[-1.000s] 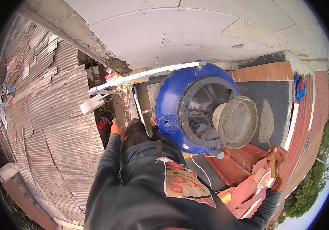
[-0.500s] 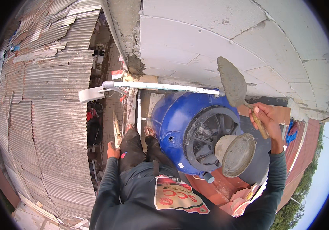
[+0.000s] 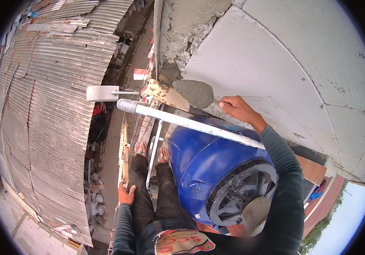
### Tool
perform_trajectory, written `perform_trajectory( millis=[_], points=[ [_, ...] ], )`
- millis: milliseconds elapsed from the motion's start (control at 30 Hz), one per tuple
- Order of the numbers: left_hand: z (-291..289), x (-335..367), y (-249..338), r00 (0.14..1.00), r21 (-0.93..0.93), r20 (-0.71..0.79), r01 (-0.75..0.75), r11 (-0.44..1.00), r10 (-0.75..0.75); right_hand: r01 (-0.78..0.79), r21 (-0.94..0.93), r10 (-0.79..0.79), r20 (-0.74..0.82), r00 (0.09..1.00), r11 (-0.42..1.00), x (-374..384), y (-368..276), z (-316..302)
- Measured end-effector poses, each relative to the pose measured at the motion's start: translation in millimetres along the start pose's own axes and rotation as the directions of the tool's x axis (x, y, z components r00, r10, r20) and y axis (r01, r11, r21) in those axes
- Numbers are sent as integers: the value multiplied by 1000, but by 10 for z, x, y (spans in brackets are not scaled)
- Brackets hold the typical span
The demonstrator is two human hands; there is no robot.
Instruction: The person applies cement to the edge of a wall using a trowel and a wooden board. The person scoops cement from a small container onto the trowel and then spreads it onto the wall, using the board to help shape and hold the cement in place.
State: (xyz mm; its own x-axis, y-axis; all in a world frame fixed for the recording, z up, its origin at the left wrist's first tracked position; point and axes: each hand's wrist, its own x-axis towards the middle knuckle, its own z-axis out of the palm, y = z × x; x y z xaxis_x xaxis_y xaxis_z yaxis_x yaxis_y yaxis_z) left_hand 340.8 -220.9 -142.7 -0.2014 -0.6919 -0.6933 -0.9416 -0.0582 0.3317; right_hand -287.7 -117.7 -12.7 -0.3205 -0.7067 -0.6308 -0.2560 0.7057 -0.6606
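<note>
My right hand is closed on a trowel, reaching across above the blue water tank. Grey mortar covers the trowel blade, which lies by the corner of the pale block wall. A mortar-stained board is beside the blade; the trowel handle is mostly hidden by my fingers. My left hand is low beside my thigh, thumb and finger apart, near the end of a bamboo pole. Whether its palm presses on an edge is hidden. A bucket on the tank's black lid is partly covered by my right arm.
A white pipe crosses in front of the wall, above the tank. Left of my legs runs a drop to a paved alley, with a corrugated roof beyond. A lamp juts out over the alley.
My right hand has swung the trowel left and away from me, from above the tank to the wall's corner. The view has shifted, and my left hand remains by my thigh.
</note>
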Motion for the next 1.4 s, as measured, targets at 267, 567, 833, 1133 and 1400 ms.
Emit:
perform_trajectory(
  millis=[267, 567, 833, 1133, 1400],
  points=[
    [508, 205, 478, 998, 458, 45, 15, 889, -39, 204, -159, -161, 246, 956, 966, 1300, 910, 618],
    [418, 384, 637, 983, 353, 10, 168, 921, -183, -233, 93, 150, 530, 835, 968, 1930, 1206, 1210],
    [398, 445, 736, 987, 382, 7, 144, 913, -159, -513, 454, 262, 506, 822, 728, 2189, 1294, 704],
    [434, 555, 740, 988, 402, 38, 125, 907, -153, -337, 82, 281, 392, 876, 938, 1822, 1356, 813],
    [520, 472, 649, 988, 412, -20, 145, 900, -150, -308, 10, 288, 327, 900, 951, 2955, 1719, 1464]
  ],
)
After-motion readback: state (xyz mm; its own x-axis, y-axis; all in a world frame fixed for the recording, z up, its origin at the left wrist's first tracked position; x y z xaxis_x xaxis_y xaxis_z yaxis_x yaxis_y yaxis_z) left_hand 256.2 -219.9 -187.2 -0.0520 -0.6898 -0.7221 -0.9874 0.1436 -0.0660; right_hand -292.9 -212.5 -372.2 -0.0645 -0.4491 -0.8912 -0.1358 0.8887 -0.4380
